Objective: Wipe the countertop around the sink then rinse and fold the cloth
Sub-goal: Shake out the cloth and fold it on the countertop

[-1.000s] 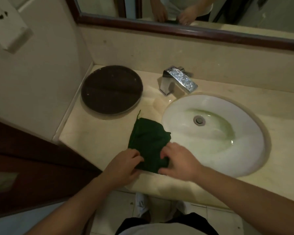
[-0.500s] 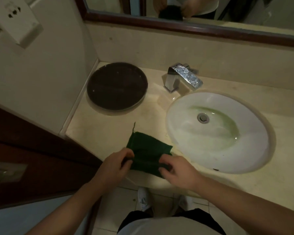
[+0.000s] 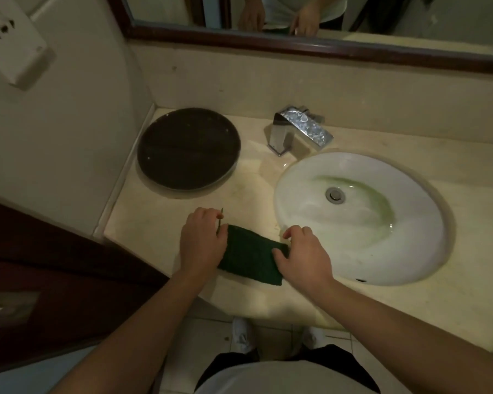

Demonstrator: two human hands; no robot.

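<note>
A dark green cloth (image 3: 251, 255) lies folded into a narrow band on the beige countertop (image 3: 143, 223), just left of the white oval sink (image 3: 362, 220). My left hand (image 3: 201, 240) covers the cloth's left end, fingers curled over its far corner. My right hand (image 3: 305, 254) pinches the cloth's right end beside the sink rim. A loose green thread sticks up past my left fingers. The basin shows a greenish stain around the drain (image 3: 335, 194).
A chrome faucet (image 3: 299, 129) stands behind the sink. A round dark tray (image 3: 188, 149) sits at the counter's back left corner. A mirror (image 3: 296, 12) with a dark frame hangs above. A dark wooden door (image 3: 54, 280) edge is at the left.
The cloth went from a longer piece pointing away from me to a shorter folded band lying crosswise. Both hands moved apart to its two ends.
</note>
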